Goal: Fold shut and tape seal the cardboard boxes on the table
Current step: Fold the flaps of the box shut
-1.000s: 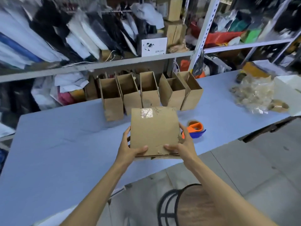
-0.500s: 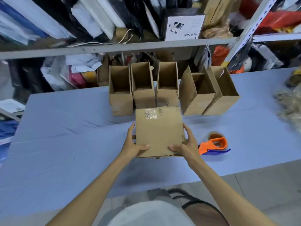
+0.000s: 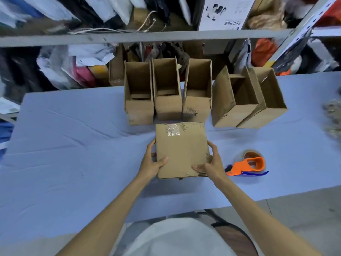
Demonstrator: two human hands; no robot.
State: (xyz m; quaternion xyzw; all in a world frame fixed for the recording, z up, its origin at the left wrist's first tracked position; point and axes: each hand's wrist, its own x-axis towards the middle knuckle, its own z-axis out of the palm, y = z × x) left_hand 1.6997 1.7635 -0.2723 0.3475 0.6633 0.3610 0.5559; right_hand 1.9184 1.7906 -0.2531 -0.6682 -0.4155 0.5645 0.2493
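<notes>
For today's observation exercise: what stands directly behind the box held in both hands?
Three open boxes stand side by side just behind the held box, on the blue table. The held box covers the bases of two.

A pale blue cloth-covered desk (image 3: 73, 145) fills the view, lightly creased toward its left edge. Behind its far edge runs a grey metal shelf (image 3: 129, 38), with white plastic bags (image 3: 60, 67) packed beneath it and a white perforated upright post (image 3: 302, 21) at right. Grey floor tiles (image 3: 304, 215) show past the near right corner.
</notes>
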